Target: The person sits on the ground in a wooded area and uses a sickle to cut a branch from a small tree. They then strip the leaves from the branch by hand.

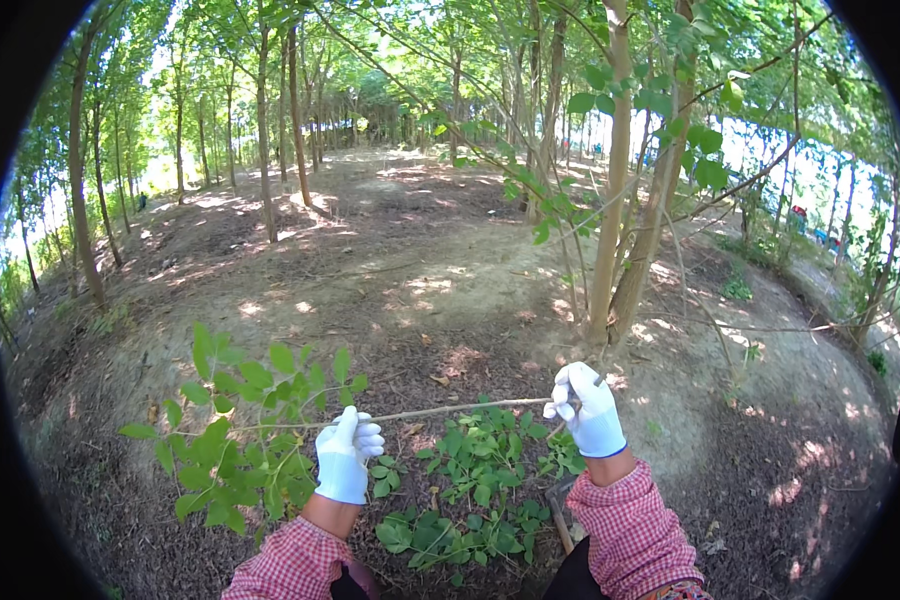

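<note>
A long thin branch (457,409) is stretched between my two white-gloved hands. My left hand (347,450) grips it near its leafy part, and green leaves (229,450) spread out to the left of that hand. Around the bare end on the right closes my right hand (586,409); a short dark tip sticks out by the fingers, and I cannot tell whether it belongs to the branch. Below the branch, cut-looking leafy sprigs (480,457) lie on the ground, with more leaves (457,536) nearer to me.
Tree trunks (630,255) rise from one base ahead on the right, with thin side branches (750,180) reaching outwards. A frame-like object (560,517) stands partly hidden by my right forearm. Dry litter and soil (420,262) cover the ground among many slender trees (296,120).
</note>
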